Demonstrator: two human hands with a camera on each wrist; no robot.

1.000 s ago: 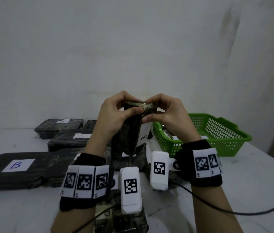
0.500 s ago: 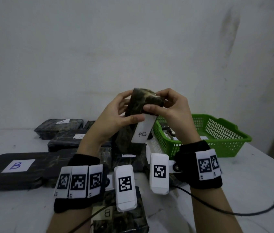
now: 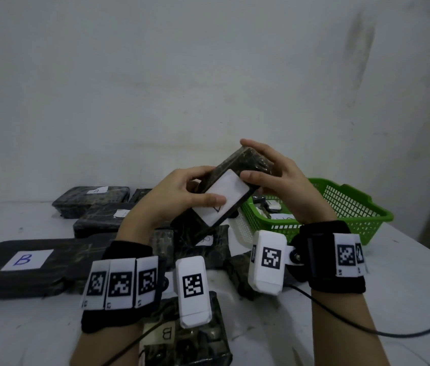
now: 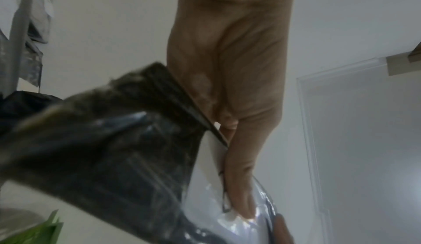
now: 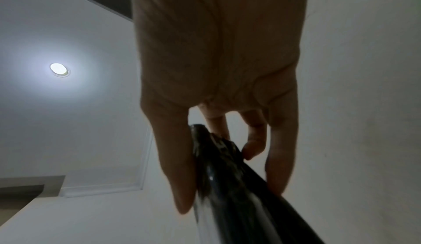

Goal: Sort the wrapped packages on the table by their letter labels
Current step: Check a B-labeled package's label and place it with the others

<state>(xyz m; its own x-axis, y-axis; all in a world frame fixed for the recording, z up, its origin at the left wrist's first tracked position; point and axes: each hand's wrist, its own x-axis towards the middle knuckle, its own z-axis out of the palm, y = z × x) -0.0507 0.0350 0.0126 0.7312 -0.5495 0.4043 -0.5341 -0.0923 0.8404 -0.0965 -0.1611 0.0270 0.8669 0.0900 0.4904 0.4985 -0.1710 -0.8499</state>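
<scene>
**Pkg tipped flat, label up toward me**

Both hands hold one wrapped package (image 3: 231,191) in the air above the bench (image 3: 406,262). My left hand (image 3: 179,196) has its grip pinching the 7 o'clock end, thumb across the white label (image 3: 221,198); my right hand (image 3: 274,175) pinches the 1 o'clock end. A sec ago the pkg stood near upright; now it's tilted over, label facing me. Thumb hides most of the letter, so can't confirm it. Green basket (image 3: 354,207) at 3 o'clock, B package (image 3: 26,262) at 9.
</scene>
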